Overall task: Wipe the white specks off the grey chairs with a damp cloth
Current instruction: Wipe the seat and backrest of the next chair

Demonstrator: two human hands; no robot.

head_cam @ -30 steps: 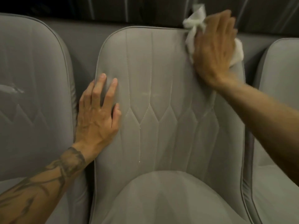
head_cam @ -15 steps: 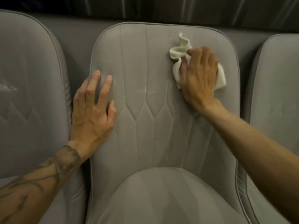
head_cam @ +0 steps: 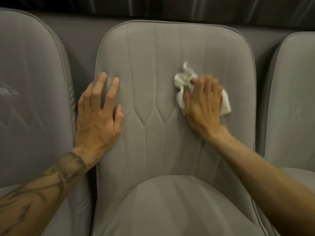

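Observation:
A grey padded chair [head_cam: 153, 53] fills the middle of the head view, its backrest stitched in vertical and zigzag seams. My right hand [head_cam: 202, 106] lies flat on a crumpled white cloth [head_cam: 185, 79], pressing it against the backrest right of centre. Parts of the cloth stick out above the fingers and at the right side of the hand. My left hand [head_cam: 98, 116] rests with spread straight fingers on the backrest's left edge. Faint white specks [head_cam: 144, 151] run down the centre seam, and one sits near the top [head_cam: 180, 38].
A second grey chair [head_cam: 30, 82] stands close on the left with a whitish smear [head_cam: 8, 91] on its backrest. A third grey chair [head_cam: 293, 92] stands on the right. The middle chair's seat cushion [head_cam: 179, 205] bulges below. A dark wall runs behind.
My right hand has slid the cloth down from the backrest's top right corner toward its middle. My left hand has stayed on the left edge.

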